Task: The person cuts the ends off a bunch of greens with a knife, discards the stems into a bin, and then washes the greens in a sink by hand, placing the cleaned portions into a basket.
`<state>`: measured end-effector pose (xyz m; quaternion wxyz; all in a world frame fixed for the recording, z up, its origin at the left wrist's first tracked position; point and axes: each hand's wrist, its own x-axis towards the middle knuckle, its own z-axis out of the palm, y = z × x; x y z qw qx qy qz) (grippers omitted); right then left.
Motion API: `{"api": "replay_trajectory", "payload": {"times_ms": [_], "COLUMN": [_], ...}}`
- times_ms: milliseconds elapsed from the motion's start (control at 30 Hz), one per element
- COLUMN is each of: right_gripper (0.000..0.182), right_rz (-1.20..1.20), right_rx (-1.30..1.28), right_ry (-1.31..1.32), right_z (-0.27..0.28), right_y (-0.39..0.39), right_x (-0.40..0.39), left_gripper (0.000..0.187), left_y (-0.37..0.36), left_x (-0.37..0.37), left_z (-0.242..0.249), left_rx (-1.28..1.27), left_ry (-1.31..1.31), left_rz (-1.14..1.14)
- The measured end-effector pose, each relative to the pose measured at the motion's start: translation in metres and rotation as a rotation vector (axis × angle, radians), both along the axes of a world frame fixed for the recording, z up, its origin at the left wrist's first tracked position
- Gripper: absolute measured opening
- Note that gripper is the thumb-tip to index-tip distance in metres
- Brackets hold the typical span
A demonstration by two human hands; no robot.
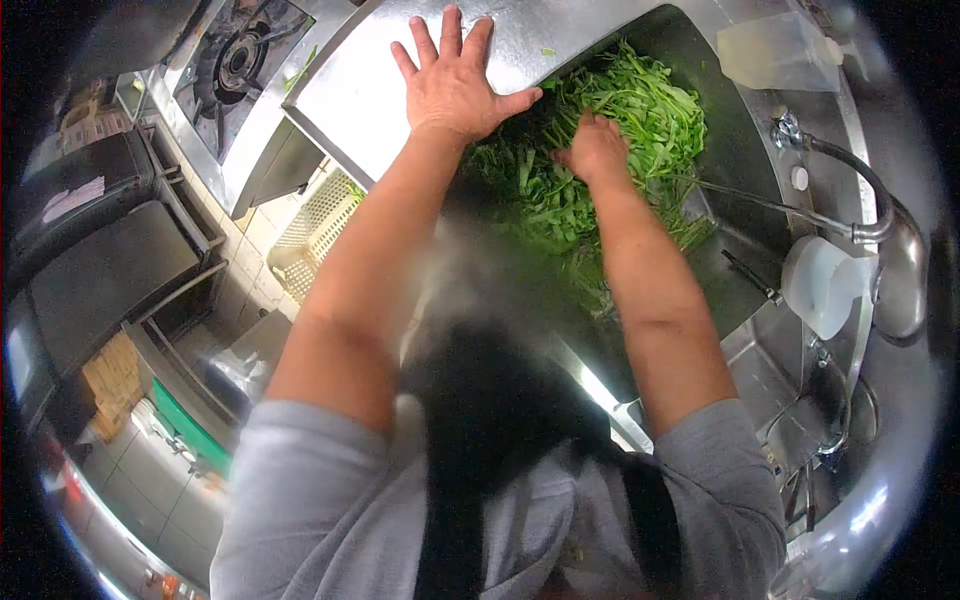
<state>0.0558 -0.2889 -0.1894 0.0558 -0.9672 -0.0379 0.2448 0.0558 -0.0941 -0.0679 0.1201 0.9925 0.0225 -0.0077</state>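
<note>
My left hand [452,85] lies flat on the steel counter [370,60] with its fingers spread, the thumb reaching to the edge of the sink. In the deep steel sink [745,170] is a large heap of leafy greens [655,105]. My right hand [598,150] is down in the greens; its thumb and some fingers show, and the fingertips are partly hidden among the leaves. What it holds, if anything, cannot be made out. From the tap [870,232] on the right, a thin spout reaches over the sink toward the greens.
A gas burner [240,62] is at the upper left. Below the counter's left end stands a cream perforated basket [315,235]. On the right are a translucent container [780,52], a white plastic scoop or jug [825,285] and a second basin [765,375].
</note>
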Motion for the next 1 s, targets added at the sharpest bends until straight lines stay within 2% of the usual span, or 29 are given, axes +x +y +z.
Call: {"api": "replay_trajectory", "payload": {"times_ms": [133,200,267,333,400,467,633,700,733,800,833,933,967,1000], "right_gripper": [0.068,0.065,0.063,0.059,0.055,0.053,0.052,0.055,0.055,0.061,0.061,0.054,0.054,0.049], "right_rz": [0.012,-0.037,-0.056,-0.159,-0.183,-0.226,-0.235,-0.148,-0.15,0.159,0.159,0.208,0.21,-0.022], "right_rx": [-0.063,0.029,0.128,0.472,0.49,0.826,0.744,0.553,0.552,0.119,0.117,0.32,0.319,0.573], "right_ry": [0.047,0.049,-0.021,-0.019,-0.092,-0.053,0.067,0.06,0.059,-0.013,-0.013,-0.345,-0.342,-0.168], "right_z": [0.001,0.005,-0.008,-0.011,-0.019,-0.019,0.001,-0.01,-0.007,-0.001,-0.004,-0.015,-0.016,-0.018], "right_y": [0.003,-0.004,-0.023,-0.042,-0.059,-0.069,-0.055,-0.046,-0.039,-0.027,-0.028,-0.032,-0.036,-0.041], "right_x": [0.002,0.007,0.004,0.001,-0.005,-0.005,-0.007,-0.005,-0.006,-0.005,-0.007,-0.013,-0.011,-0.009], "left_gripper": [0.101,0.101,0.1,0.1,0.099,0.099,0.098,0.098,0.098,0.098,0.098,0.098,0.098,0.098], "left_y": [0.0,0.002,0.002,0.0,-0.001,0.001,-0.002,-0.002,-0.002,-0.001,-0.002,-0.001,-0.001,-0.002], "left_x": [0.0,0.001,0.001,0.002,0.002,0.001,0.0,0.0,0.0,0.001,0.0,0.0,0.001,0.0], "left_z": [-0.006,-0.018,-0.01,-0.003,-0.001,-0.011,-0.002,-0.004,-0.004,-0.005,-0.007,-0.009,-0.007,-0.006], "left_rx": [0.02,0.08,0.058,0.033,0.049,0.066,0.042,0.055,0.054,0.058,0.057,0.081,0.065,0.047], "left_ry": [0.0,-0.067,-0.028,0.01,0.04,0.003,0.025,0.014,0.014,0.011,0.01,-0.043,-0.012,0.021], "left_rz": [0.003,-0.002,0.003,0.007,0.012,0.008,0.014,0.012,0.009,0.009,0.009,0.018,0.019,0.018]}}
